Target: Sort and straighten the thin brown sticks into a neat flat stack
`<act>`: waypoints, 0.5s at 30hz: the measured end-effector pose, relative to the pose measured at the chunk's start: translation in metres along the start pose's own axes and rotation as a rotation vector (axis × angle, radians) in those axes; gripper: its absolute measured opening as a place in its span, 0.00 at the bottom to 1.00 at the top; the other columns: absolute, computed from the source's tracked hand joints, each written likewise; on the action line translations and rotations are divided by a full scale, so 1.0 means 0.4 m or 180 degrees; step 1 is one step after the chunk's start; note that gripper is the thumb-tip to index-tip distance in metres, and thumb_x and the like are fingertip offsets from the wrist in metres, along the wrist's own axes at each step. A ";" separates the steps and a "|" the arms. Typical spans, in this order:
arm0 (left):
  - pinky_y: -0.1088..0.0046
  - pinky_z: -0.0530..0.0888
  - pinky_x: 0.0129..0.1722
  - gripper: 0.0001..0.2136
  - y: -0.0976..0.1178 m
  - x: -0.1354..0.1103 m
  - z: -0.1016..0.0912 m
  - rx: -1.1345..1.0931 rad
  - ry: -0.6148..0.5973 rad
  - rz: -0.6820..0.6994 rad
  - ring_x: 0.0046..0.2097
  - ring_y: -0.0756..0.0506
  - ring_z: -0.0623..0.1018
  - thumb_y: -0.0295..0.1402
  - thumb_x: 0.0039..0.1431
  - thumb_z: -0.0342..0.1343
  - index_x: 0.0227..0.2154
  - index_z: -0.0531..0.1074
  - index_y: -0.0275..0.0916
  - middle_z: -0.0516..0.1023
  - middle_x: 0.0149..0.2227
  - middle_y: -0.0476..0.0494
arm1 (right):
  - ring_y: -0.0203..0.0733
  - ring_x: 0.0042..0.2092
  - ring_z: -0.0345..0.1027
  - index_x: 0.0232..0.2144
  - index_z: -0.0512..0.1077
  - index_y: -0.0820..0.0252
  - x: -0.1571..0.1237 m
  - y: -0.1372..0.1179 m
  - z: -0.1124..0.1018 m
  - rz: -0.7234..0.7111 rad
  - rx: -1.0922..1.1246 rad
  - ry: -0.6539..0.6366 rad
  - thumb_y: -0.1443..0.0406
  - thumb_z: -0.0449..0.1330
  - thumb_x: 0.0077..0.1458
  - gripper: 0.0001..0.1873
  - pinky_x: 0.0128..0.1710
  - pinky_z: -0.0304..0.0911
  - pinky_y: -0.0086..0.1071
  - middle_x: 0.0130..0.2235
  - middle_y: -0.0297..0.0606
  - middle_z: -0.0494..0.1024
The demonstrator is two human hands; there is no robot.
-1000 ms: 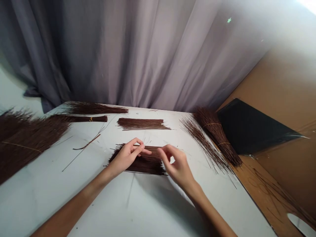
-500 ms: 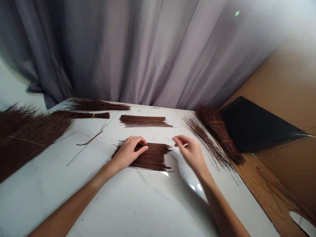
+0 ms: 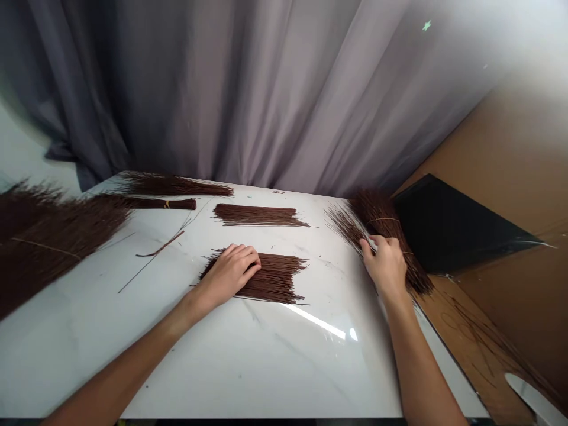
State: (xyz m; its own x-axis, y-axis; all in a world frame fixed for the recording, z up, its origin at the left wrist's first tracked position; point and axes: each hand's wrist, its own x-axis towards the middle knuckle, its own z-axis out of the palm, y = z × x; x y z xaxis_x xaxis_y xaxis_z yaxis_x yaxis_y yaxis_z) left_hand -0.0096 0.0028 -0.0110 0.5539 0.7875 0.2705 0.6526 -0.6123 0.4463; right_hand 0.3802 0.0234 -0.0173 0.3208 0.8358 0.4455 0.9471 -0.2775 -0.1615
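Note:
My left hand [image 3: 231,273] lies over the left part of a flat stack of thin brown twigs [image 3: 277,278] in the middle of the table. Its fingers are curled down onto the twigs and the thumb sits close below them. On the right, my right hand [image 3: 385,263] is at a loose spread of thin twigs [image 3: 344,225]. Thumb and forefinger are a little apart there, with no twig visibly held between them. The palm hides part of that spread.
Behind the stack lies a second flat twig stack [image 3: 257,215]. A tied twig bundle [image 3: 384,220] lies along the right edge, beside a black panel [image 3: 457,231]. More twigs [image 3: 57,236] are heaped at left, near a yellow-banded bundle [image 3: 177,204]. A grey curtain [image 3: 266,89] hangs behind.
My right hand has moved right, from beside the middle stack to the loose twigs. My left hand stays on the stack, its fingers slightly more curled. The view has shifted slightly.

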 end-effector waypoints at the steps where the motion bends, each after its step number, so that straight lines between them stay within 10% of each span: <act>1: 0.63 0.65 0.46 0.10 0.001 0.000 0.000 0.0079 -0.0017 0.0070 0.39 0.43 0.73 0.32 0.73 0.47 0.35 0.71 0.41 0.77 0.39 0.47 | 0.51 0.41 0.69 0.48 0.76 0.65 -0.003 -0.029 0.009 -0.0175 0.0248 0.0037 0.56 0.52 0.65 0.21 0.40 0.62 0.40 0.45 0.52 0.73; 8: 0.63 0.65 0.43 0.11 -0.001 0.002 0.015 0.0685 -0.0001 0.0375 0.37 0.42 0.72 0.28 0.74 0.42 0.36 0.67 0.39 0.74 0.37 0.44 | 0.49 0.48 0.65 0.48 0.73 0.61 0.036 -0.290 0.105 -0.2207 0.1184 -0.0589 0.64 0.55 0.66 0.12 0.51 0.62 0.40 0.46 0.46 0.74; 15: 0.66 0.65 0.38 0.10 0.021 -0.004 -0.029 -0.0228 -0.0021 -0.0023 0.35 0.44 0.72 0.31 0.76 0.38 0.38 0.62 0.42 0.72 0.34 0.48 | 0.45 0.48 0.64 0.42 0.75 0.62 0.125 -0.411 0.183 -0.2668 0.1213 -0.0820 0.67 0.59 0.65 0.05 0.49 0.60 0.35 0.44 0.41 0.77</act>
State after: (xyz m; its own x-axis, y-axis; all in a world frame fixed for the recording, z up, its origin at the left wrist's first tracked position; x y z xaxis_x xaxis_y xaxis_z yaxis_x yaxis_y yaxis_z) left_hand -0.0109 -0.0028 0.0022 0.5529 0.7911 0.2616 0.6181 -0.5999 0.5081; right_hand 0.2397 0.1456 -0.0329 -0.5155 0.7838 0.3462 0.7857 0.5936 -0.1740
